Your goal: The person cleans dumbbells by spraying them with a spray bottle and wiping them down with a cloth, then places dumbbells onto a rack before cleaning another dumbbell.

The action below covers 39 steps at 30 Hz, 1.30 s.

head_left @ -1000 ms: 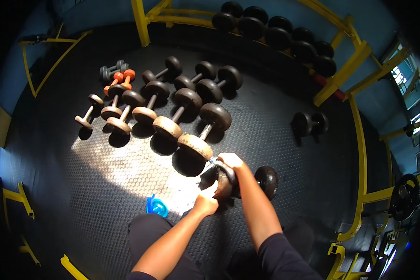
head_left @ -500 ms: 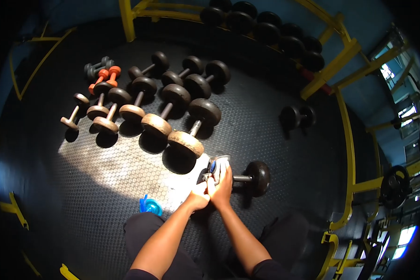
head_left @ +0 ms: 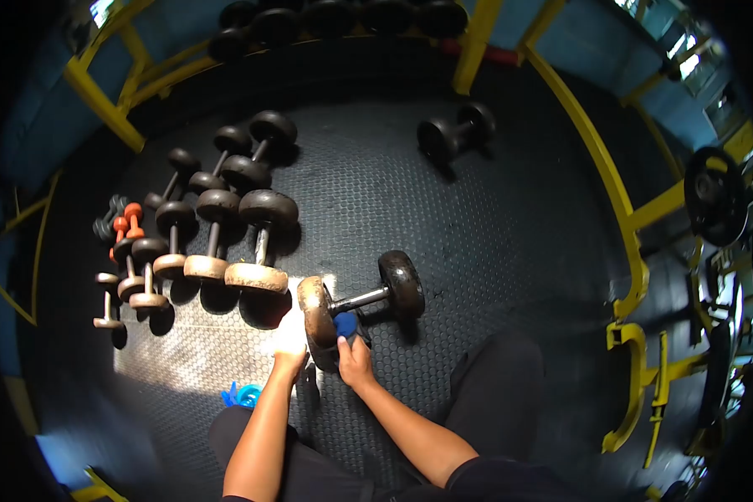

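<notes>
A dumbbell (head_left: 361, 299) with round heads lies on the floor in front of me, its left head sunlit and worn, its right head black. My left hand (head_left: 290, 341) is at the outer side of the left head; glare washes out its fingers. On the inner side of that head, my right hand (head_left: 356, 363) pinches a bunched blue cloth (head_left: 345, 324) beside the bar. Whether the left hand also holds cloth is hidden by the glare.
Several dumbbells (head_left: 216, 238) stand in rows on the left, with small orange ones (head_left: 134, 219) beyond. Another black dumbbell (head_left: 457, 134) lies farther off. A blue translucent item (head_left: 248, 395) is by my left knee. Yellow frames (head_left: 590, 151) border the floor.
My view has turned right. My hands, which were together with a whitish and blue cloth over the dumbbell's near end, are now apart on either side of its left head.
</notes>
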Each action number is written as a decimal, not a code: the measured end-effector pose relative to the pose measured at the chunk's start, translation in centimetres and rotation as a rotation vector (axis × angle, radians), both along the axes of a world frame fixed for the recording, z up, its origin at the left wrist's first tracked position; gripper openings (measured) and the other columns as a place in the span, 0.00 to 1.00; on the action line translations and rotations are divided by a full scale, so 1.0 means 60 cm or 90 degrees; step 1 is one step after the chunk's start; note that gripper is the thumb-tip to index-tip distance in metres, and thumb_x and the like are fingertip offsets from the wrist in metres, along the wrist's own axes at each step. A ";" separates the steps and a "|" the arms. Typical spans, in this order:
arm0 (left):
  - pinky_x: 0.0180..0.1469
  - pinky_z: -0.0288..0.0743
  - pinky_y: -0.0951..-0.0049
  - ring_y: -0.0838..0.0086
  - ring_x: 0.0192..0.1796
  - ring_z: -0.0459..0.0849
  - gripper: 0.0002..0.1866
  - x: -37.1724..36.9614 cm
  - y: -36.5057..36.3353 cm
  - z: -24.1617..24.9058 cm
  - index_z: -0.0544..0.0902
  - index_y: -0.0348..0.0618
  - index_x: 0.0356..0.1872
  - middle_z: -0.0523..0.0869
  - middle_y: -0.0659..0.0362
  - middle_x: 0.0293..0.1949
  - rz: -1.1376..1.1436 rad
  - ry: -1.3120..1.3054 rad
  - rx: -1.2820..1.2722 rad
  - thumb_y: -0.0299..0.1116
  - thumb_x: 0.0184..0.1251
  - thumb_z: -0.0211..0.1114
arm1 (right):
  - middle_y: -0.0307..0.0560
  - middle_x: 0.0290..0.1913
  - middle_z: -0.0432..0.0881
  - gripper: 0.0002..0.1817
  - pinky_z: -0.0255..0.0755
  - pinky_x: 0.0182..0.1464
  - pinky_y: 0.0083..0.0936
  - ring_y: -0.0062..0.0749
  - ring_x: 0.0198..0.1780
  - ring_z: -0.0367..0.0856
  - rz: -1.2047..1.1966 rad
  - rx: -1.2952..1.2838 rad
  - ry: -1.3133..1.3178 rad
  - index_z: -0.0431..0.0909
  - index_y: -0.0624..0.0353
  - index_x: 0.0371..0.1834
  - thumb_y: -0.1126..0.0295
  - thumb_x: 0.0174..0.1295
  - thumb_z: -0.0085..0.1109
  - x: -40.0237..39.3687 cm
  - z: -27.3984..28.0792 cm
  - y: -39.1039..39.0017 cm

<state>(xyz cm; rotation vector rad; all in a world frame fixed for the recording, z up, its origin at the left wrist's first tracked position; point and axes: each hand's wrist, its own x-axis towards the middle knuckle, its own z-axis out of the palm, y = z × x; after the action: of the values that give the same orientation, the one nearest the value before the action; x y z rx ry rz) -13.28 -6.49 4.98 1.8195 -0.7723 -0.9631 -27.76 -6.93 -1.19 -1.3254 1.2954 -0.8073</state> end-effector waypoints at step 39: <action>0.31 0.67 0.82 0.85 0.28 0.71 0.17 0.033 -0.108 -0.098 0.79 0.45 0.34 0.75 0.68 0.26 0.220 0.267 -0.097 0.42 0.81 0.50 | 0.72 0.68 0.66 0.32 0.52 0.75 0.43 0.61 0.70 0.63 -0.147 0.274 -0.039 0.63 0.74 0.68 0.67 0.61 0.45 0.089 0.014 -0.004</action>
<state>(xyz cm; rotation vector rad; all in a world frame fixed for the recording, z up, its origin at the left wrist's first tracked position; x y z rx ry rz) -11.30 -12.96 -0.91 1.4843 -0.2539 -0.9792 -22.44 -7.16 -0.33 -0.8159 1.4901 -0.6697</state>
